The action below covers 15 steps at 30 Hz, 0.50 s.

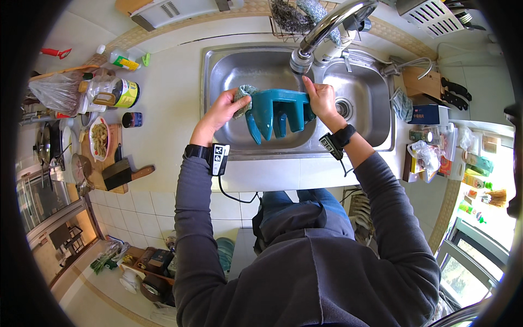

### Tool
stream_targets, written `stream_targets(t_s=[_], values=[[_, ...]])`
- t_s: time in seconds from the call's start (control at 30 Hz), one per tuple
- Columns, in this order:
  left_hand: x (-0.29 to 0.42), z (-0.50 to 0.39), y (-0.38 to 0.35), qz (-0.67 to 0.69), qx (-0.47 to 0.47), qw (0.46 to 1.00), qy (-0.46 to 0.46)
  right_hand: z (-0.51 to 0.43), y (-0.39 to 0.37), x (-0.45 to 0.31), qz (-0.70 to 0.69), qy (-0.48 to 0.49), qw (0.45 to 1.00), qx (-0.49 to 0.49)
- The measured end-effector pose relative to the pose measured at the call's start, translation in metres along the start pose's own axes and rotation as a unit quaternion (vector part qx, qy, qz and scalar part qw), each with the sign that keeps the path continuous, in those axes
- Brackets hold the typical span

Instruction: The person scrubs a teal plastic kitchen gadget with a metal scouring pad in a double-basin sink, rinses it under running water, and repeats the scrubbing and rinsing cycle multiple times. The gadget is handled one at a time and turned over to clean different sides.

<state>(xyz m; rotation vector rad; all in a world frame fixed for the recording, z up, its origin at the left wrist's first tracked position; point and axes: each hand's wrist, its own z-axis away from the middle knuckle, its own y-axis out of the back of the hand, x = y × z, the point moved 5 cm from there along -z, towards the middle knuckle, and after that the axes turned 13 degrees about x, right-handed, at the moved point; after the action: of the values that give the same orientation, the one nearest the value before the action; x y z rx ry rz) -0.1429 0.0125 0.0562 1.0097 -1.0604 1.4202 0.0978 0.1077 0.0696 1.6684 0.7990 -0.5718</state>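
Above the left basin of the stainless steel double sink (261, 154), a teal plastic rack-like holder (282, 98) with several downward prongs is held between both hands. My left hand (224, 107) presses a grey-green scrubbing cloth (245, 98) against its left end. Around the holder's right end closes my right hand (325, 100), thumb up along the edge. Just above that hand is the spray head of the chrome faucet (301, 61). No running water can be made out. The fingers behind the holder and the cloth are partly hidden.
At left, a cleaver (118, 173) lies on a wooden cutting board (122, 143) beside a dish of food (99, 139). A small dark jar (132, 119) and an oil bottle (124, 93) stand nearer. Right of the sink are a cloth (402, 104) and a knife block (421, 83).
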Motion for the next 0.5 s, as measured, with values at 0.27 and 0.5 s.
stream_targets(t_s=[0.27,0.5], values=[[0.01,-0.018,-0.035,-0.2,0.012,0.977,-0.074,0.006,-0.009,-0.04,0.14,0.202,0.969,0.022],[0.027,-0.027,-0.043,-0.335,-0.027,0.927,-0.164,0.001,-0.006,-0.039,-0.025,0.116,0.992,-0.039]])
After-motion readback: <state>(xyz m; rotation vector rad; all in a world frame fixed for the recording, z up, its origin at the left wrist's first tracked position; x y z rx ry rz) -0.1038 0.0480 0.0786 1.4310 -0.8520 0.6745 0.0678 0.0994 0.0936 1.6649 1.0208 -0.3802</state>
